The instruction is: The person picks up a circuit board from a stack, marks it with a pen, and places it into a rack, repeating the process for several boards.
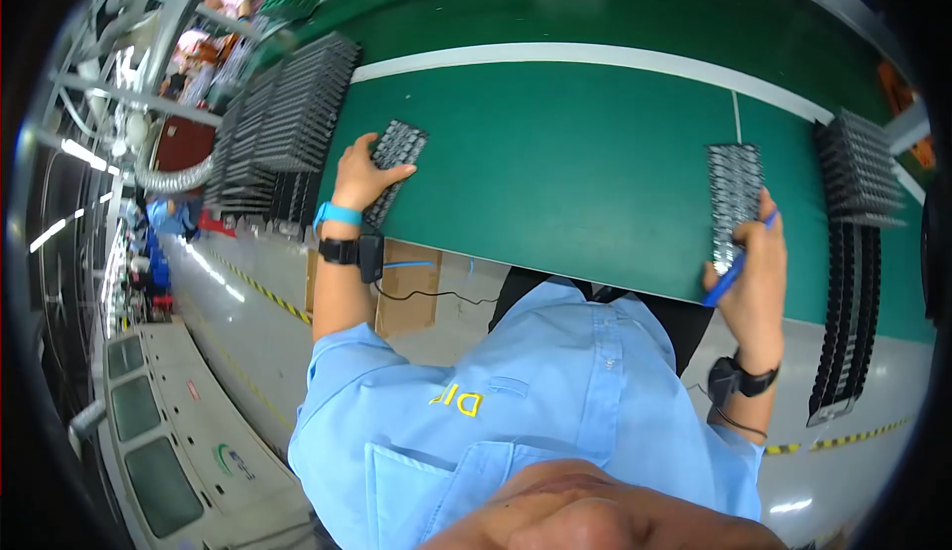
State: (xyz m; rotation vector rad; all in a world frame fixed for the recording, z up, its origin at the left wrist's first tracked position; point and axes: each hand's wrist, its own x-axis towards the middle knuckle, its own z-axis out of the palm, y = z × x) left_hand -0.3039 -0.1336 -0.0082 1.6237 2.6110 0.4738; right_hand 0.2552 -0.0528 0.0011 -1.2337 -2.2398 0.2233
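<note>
We are looking down on a long green work table (555, 168) with a white stripe (595, 54) running along its far part, set in a factory hall with a pale grey floor (228, 352) marked by yellow-and-black tape. At the left end of the table, tall stacks of dark ribbed trays (288, 114) are standing side by side, and at the right end another stack of the same trays (858, 168) is sitting, with a long row of them (843, 332) running back toward us along the table's right edge. A brown cardboard box (407, 287) is resting on the floor under the near edge. We are wearing a light blue work shirt (516, 391), filling the lower middle of the view.

Our left hand (362, 175) is lying on the table's left part, with its fingers curling over the near end of a small dark tray of parts (395, 158), which is lying flat and tilted on the green surface, just beside the left stacks. A blue wristband (337, 215) and a black strap (342, 250) are circling that wrist.

Our right hand (756, 272) is gripping a blue pen (736, 267) at the table's near edge, fingers closing round it, and touching the near end of a longer tray of small parts (736, 198) lying flat on the table's right part.
</note>
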